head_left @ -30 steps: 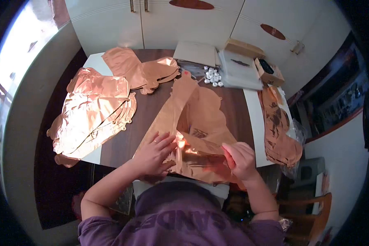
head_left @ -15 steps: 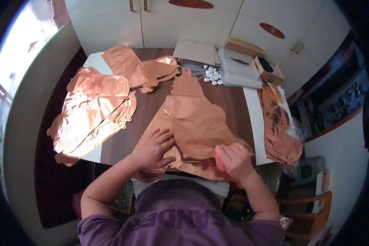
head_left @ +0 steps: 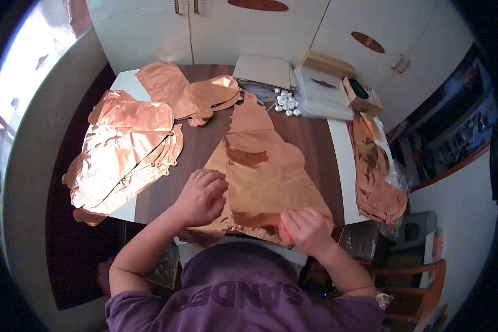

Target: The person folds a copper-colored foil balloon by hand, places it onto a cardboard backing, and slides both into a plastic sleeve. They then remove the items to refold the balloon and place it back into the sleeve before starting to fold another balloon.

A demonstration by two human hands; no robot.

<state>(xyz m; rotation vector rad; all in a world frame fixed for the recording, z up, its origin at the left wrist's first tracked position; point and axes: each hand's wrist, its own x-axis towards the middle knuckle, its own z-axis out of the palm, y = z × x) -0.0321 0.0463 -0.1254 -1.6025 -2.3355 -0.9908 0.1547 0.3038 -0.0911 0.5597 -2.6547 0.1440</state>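
A flat rose-gold foil sheet (head_left: 271, 177), its outline like a deflated foil balloon, lies before me, narrow end pointing away. Over its left side my left hand (head_left: 205, 195) has its fingers curled in; what they hold, if anything, is hidden. My right hand (head_left: 310, 232) is closed around an orange-red object (head_left: 285, 230) at the sheet's near right edge. Most of that object is covered by the fingers, so I cannot tell its kind. A small red spot (head_left: 250, 97) marks the sheet's far tip.
More foil sheets (head_left: 124, 146) are stacked on the left, others (head_left: 177, 91) at the back left and along the right edge (head_left: 373, 171). Small white rolls (head_left: 286, 102) sit near grey boards (head_left: 263, 71), a clear plastic pack (head_left: 323, 94) and an open cardboard box (head_left: 362, 97). A wooden chair (head_left: 434, 276) stands at right.
My left hand has gone from lying spread on the foil to curled fingers. My right hand, with the orange-red object, has shifted slightly left and toward me. The near part of the foil looks smoother.
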